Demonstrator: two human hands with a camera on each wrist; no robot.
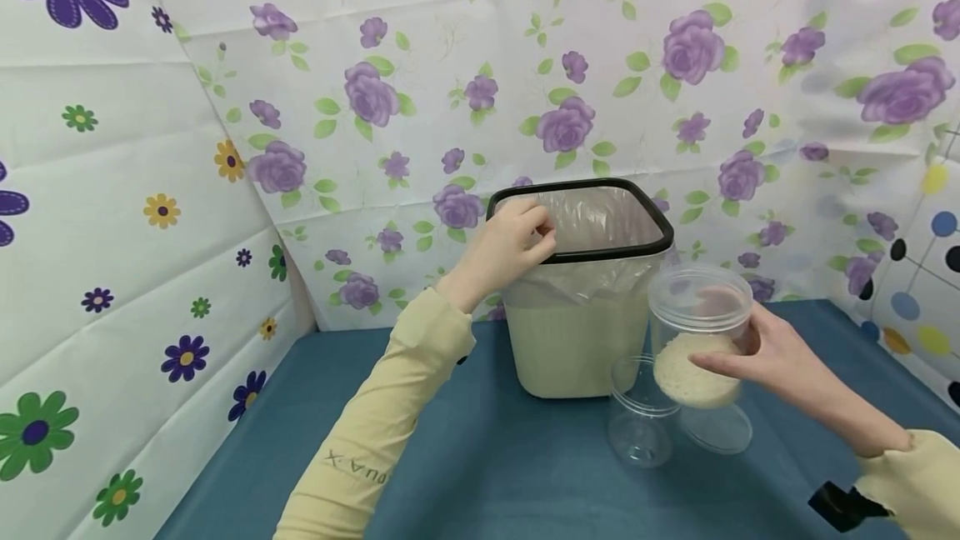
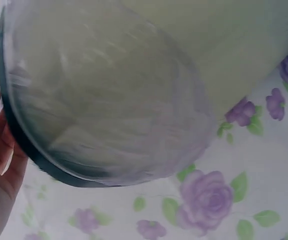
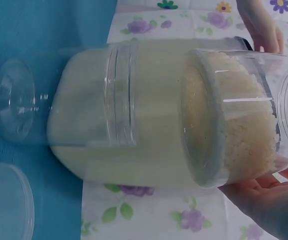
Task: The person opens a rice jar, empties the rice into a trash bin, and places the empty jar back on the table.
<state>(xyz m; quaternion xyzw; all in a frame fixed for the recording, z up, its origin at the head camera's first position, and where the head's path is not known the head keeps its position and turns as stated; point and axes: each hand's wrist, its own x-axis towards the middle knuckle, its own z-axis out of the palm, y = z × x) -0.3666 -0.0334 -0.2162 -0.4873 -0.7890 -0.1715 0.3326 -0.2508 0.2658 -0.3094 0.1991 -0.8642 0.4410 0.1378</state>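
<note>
In my right hand (image 1: 780, 365) I hold a clear plastic jar (image 1: 697, 307), partly filled with rice (image 1: 693, 373). The fingers and thumb go round its side, and its base is off the table. My left hand (image 1: 506, 244) is at the near left part of the bin's black rim (image 1: 611, 255), fingers loosely curled, with nothing seen in them. A pale bin (image 1: 577, 340) stands upright with a clear liner bag (image 1: 600, 219) folded over its edge. Under the raised jar stands an empty clear jar (image 1: 640, 440), beside a clear round lid (image 1: 723, 432) lying flat.
A blue cloth (image 1: 510, 473) covers the table. Behind the bin hangs a white sheet with purple flowers (image 1: 420, 15). Other patterned sheets (image 1: 135, 290) close off the left and right sides.
</note>
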